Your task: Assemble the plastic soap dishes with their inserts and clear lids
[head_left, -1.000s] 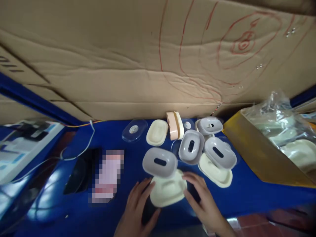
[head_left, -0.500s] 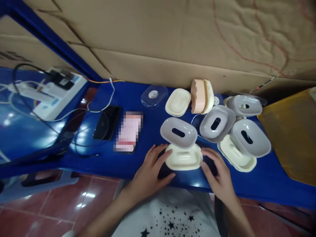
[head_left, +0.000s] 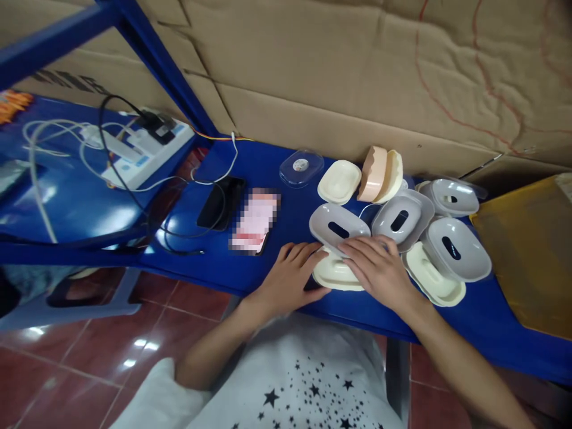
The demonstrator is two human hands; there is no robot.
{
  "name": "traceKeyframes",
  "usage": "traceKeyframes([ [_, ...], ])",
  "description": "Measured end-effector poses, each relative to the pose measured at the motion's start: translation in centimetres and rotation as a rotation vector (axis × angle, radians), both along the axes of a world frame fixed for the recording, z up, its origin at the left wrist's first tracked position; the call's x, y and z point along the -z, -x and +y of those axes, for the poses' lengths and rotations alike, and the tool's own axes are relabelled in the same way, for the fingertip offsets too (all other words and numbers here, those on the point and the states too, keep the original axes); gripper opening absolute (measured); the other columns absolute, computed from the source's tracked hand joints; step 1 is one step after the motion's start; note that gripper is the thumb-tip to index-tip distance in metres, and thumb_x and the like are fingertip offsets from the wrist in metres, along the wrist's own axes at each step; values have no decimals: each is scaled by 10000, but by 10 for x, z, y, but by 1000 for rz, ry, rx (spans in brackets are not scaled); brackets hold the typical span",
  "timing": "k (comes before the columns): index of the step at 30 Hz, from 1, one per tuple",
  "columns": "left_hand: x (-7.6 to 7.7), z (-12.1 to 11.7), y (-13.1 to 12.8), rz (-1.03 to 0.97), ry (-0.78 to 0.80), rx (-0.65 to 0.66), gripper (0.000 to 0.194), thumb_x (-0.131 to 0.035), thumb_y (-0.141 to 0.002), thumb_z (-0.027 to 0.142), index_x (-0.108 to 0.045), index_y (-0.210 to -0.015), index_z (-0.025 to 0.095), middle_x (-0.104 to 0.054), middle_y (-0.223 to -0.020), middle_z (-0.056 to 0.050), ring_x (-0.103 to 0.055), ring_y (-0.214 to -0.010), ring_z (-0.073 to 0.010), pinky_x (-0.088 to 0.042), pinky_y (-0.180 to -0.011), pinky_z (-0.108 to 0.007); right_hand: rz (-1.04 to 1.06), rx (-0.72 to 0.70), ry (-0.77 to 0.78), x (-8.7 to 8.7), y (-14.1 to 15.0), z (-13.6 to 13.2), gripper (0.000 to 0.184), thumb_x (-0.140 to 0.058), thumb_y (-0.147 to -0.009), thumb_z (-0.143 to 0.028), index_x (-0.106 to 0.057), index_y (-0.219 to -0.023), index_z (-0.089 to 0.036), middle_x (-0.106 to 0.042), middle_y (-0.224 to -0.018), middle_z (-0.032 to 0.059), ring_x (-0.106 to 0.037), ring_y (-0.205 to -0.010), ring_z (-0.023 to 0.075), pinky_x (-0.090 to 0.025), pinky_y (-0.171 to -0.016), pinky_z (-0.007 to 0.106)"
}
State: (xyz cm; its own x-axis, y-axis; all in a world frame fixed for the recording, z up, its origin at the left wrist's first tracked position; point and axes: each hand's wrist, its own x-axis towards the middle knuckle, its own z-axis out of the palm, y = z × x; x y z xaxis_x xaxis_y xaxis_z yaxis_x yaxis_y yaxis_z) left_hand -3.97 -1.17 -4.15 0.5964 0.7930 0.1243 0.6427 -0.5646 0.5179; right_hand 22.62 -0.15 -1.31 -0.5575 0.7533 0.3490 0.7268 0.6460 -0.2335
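Note:
A cream soap-dish tray (head_left: 334, 275) with a raised bar lies near the table's front edge. Overlapping its far side is a grey oval dish (head_left: 328, 220) with a dark slot. My left hand (head_left: 286, 279) is open at the tray's left end, fingertips by its rim and thumb apart below. Reaching over the tray's right end, my right hand (head_left: 375, 268) has its fingers stretched out to the near rim of the grey dish; it covers that part of both pieces. Whether the fingertips press on the dish, I cannot tell.
More grey dishes (head_left: 460, 253) and another cream tray (head_left: 440, 289) lie to the right, beside a yellow-brown box (head_left: 531, 256). Behind are a cream lid (head_left: 339, 182), peach piece (head_left: 373, 173) and clear cover (head_left: 299, 173). Leftward are a phone (head_left: 257, 220) and a power strip (head_left: 149, 158) with cables.
My right hand has moved left and up from beside the tray to over its right end and the grey dish's rim. My left hand stays at the left end. The view has shifted left.

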Motion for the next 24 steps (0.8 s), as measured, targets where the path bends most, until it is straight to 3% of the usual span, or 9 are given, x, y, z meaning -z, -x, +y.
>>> traceKeyframes([
  [3, 5, 3, 7, -99, 8, -16, 653, -797, -951, 449, -474, -1472, 222, -618, -1520, -155, -596, -1387, -355, -436, -1163, -573, 156, 41, 11, -2, -12, -3, 403, -620, -1076, -230, -655, -1464, -335, -788, -1346, 20, -708, -1297, 270, -510, -1090, 484],
  [7, 9, 9, 19, -189, -11, -68, 716, -770, -982, 368, -374, -1565, 243, -582, -1565, -160, -574, -1446, -344, -471, -1163, -560, 278, 29, 63, -12, -23, -2, 395, -622, -1063, -211, -671, -1434, -337, -811, -1261, 27, -746, -1202, 261, -550, -1052, 489],
  [11, 10, 15, 28, -233, 19, -104, 805, -753, -982, 340, -306, -1646, 257, -544, -1608, -164, -544, -1487, -358, -458, -1205, -577, 239, -19, 80, -16, -19, -3, 390, -624, -1052, -208, -679, -1419, -327, -811, -1254, 36, -750, -1187, 266, -548, -1056, 504],
  [14, 10, 15, 33, -234, 69, -77, 883, -796, -943, 374, -308, -1669, 257, -534, -1621, -164, -531, -1491, -383, -460, -1210, -580, 170, -56, 53, -14, -9, -20, 420, -631, -1033, -165, -671, -1426, -305, -803, -1286, 43, -740, -1210, 264, -537, -1064, 493],
  [20, 5, 10, 38, -211, 94, 44, 968, -842, -928, 403, -282, -1712, 313, -498, -1672, -125, -500, -1515, -360, -435, -1239, -562, 148, 16, 37, 10, 7, -74, 405, -609, -1031, -135, -671, -1400, -290, -802, -1280, 49, -728, -1234, 272, -516, -1067, 504],
  [24, 4, 11, 37, -175, 66, 65, 917, -832, -937, 400, -335, -1706, 341, -533, -1645, -101, -525, -1483, -351, -425, -1236, -547, 178, 97, 44, 29, 10, -90, 443, -561, -1044, -114, -662, -1429, -308, -772, -1368, 53, -680, -1344, 285, -493, -1128, 536],
])
